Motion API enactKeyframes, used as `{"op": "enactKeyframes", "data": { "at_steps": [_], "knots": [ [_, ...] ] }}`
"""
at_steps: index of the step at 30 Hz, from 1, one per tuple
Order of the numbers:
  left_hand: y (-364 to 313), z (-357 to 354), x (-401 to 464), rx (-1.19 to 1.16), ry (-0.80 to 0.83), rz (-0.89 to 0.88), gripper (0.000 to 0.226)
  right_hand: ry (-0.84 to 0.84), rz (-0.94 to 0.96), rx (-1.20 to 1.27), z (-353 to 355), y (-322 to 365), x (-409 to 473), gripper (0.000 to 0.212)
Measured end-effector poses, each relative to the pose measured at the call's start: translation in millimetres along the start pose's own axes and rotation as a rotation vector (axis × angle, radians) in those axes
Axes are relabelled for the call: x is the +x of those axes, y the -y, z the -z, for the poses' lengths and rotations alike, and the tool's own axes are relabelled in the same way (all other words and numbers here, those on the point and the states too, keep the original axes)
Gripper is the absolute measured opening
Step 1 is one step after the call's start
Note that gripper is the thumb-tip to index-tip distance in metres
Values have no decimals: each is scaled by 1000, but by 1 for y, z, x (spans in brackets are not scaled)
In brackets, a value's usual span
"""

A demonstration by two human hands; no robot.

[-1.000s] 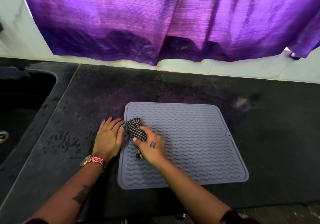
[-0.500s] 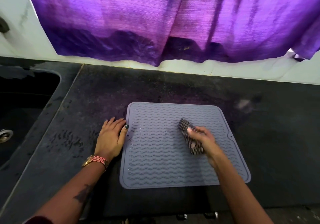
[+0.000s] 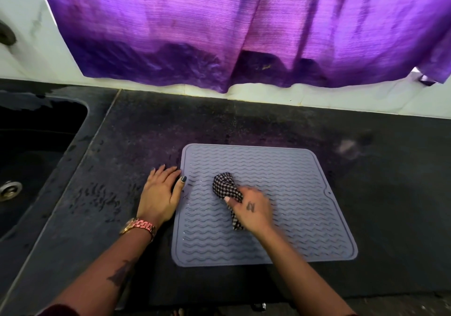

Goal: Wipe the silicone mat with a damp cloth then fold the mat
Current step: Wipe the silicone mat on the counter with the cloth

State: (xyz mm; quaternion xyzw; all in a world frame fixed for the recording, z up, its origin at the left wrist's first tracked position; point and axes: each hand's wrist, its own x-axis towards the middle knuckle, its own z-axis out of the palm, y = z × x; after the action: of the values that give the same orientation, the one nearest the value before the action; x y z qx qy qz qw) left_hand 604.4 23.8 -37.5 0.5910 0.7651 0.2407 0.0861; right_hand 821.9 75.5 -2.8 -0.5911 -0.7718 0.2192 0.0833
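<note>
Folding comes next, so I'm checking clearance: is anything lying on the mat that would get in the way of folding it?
Only the checked cloth, held by the right hand mid-mat, and the left hand's thumb on its left edge.

— What lies behind?
— A white tiled wall [image 3: 29,54], with a purple fabric curtain [image 3: 244,27] hanging over it.
— And below?
— A dark speckled stone worktop [image 3: 390,206]; a black sink [image 3: 36,157] sits at its left.
</note>
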Motion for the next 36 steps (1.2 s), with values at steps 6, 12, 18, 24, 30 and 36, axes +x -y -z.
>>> {"op": "enactKeyframes", "data": {
  "at_steps": [6, 12, 18, 24, 30, 36],
  "knots": [
    [0, -1, 1, 10, 1, -3, 78, 134, 64, 144, -12, 34, 2, 41],
    [3, 1, 0, -21, -10, -4, 75, 435, -172, 953, -14, 48, -4, 21],
    [2, 0, 0, -9, -7, -6, 76, 372, -379, 1654, 15, -1, -3, 23],
    [2, 0, -1, -5, -6, 0, 77, 184, -389, 1190, 38, -38, 0, 22],
    [3, 0, -1, 2, -3, 5, 77, -54, -103, 60, 18, -16, -15, 63],
    [3, -1, -1, -9, -9, 9, 77, -13, -73, -216, 5, -5, -9, 76]
  ]
}}
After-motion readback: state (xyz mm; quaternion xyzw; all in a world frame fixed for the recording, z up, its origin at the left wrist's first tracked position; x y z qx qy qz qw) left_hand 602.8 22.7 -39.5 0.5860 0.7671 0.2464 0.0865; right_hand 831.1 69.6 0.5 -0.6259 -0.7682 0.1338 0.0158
